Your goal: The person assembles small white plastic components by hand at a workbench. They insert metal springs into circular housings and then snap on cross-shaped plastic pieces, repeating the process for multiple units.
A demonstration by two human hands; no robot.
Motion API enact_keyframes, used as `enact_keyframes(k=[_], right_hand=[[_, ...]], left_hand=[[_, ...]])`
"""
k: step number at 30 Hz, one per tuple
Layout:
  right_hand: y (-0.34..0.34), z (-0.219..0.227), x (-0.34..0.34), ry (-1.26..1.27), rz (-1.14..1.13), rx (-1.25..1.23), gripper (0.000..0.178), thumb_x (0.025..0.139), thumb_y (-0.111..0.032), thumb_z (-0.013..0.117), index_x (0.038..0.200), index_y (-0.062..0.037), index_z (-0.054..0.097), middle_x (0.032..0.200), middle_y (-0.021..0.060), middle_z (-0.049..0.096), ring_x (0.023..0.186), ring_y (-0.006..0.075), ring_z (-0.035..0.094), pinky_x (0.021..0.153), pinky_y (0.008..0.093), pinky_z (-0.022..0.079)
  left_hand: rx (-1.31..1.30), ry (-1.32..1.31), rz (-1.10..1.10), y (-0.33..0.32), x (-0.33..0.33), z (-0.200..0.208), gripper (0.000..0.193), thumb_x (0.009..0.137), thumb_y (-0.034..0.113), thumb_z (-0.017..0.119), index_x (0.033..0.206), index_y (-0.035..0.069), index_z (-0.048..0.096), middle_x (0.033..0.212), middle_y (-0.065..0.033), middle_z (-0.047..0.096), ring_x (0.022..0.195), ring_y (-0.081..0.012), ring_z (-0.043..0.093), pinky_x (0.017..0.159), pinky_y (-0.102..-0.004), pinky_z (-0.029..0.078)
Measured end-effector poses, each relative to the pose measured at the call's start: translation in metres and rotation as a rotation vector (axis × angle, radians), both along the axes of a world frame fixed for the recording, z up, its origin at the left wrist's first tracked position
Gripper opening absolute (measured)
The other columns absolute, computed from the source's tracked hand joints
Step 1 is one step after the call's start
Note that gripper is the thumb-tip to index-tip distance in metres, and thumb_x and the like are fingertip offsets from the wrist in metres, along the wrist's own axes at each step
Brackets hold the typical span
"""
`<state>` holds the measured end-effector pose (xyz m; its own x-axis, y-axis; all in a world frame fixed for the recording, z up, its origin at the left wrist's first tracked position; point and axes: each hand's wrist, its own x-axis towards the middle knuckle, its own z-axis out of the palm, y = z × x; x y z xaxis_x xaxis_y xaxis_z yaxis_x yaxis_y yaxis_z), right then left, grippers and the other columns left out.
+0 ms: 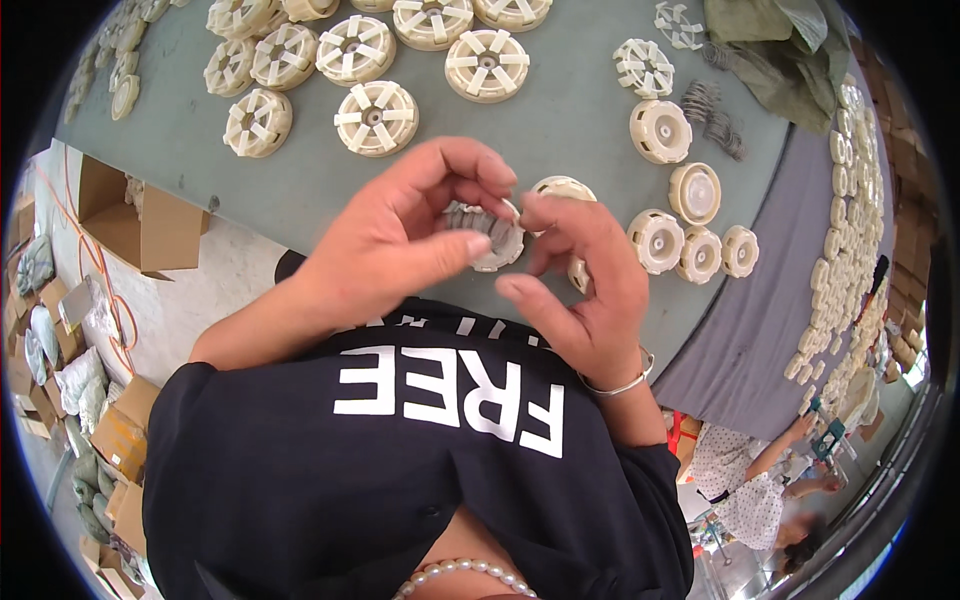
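Note:
My left hand (395, 235) curls around a small round cream housing (497, 262), its thumb lying across the front. Grey ridged coils, like springs, (465, 218) show inside the housing, partly covered by the fingers. My right hand (598, 285) is close by on the right, fingers bent and thumb apart from them. Its fingertips come near the housing's rim; whether they touch it I cannot tell. Behind the right hand, another cream housing (562, 187) is partly hidden. Several loose grey springs (702, 100) lie in a bunch farther off to the right.
Spoked cream wheels (376, 118) stand in groups across the far side of the grey-green table (300, 190). Open cream housings (657, 241) sit to the right, near a crumpled olive cloth (785, 50). A cardboard box (150, 225) is at left; another person (755, 480) works at lower right.

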<state>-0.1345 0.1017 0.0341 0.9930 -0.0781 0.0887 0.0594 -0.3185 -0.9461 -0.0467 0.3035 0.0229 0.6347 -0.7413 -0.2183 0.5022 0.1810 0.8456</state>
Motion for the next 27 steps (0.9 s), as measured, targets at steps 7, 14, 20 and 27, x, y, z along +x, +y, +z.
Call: enact_keyframes(k=[7,14,20,27], right_hand=[[-0.006,-0.008,-0.006,-0.040,-0.093,0.324,0.037,0.081,-0.001,0.089,0.114,0.0000,0.073,0.107,0.0131,0.072,0.088,0.0195,0.074,0.073,0.0301,0.061],[-0.024,0.005,-0.009,-0.535,0.272,-0.153,0.032,0.073,0.006,0.088,0.103,0.0016,0.075,0.102,0.0166,0.072,0.086,0.0253,0.072,0.075,0.0312,0.058],[-0.053,0.007,-0.050,-0.187,0.008,0.150,0.030,0.076,0.013,0.080,0.103,-0.0017,0.078,0.100,0.0125,0.072,0.082,0.0203,0.071,0.070,0.0317,0.059],[-0.020,0.010,-0.063,0.296,-0.092,0.424,0.043,0.081,0.001,0.088,0.122,-0.0001,0.073,0.106,0.0114,0.073,0.095,0.0174,0.075,0.076,0.0317,0.062]], left_hand=[[0.075,-0.377,0.007,-0.005,0.000,0.002,0.036,0.100,0.007,0.072,0.134,0.000,0.063,0.129,-0.0097,0.062,0.117,-0.0171,0.065,0.091,-0.0299,0.060],[0.262,0.405,-0.118,-0.011,0.009,0.015,0.032,0.105,0.024,0.069,0.119,-0.004,0.072,0.092,-0.0116,0.076,0.072,-0.0147,0.073,0.061,-0.0265,0.061],[0.201,0.307,-0.497,-0.016,0.012,0.020,0.024,0.100,0.012,0.074,0.118,-0.004,0.073,0.090,-0.0084,0.074,0.073,-0.0114,0.072,0.064,-0.0257,0.059],[0.197,-0.279,-0.211,-0.021,-0.009,0.010,0.021,0.100,0.009,0.074,0.117,-0.003,0.073,0.093,-0.0077,0.073,0.076,-0.0129,0.072,0.068,-0.0261,0.059]])
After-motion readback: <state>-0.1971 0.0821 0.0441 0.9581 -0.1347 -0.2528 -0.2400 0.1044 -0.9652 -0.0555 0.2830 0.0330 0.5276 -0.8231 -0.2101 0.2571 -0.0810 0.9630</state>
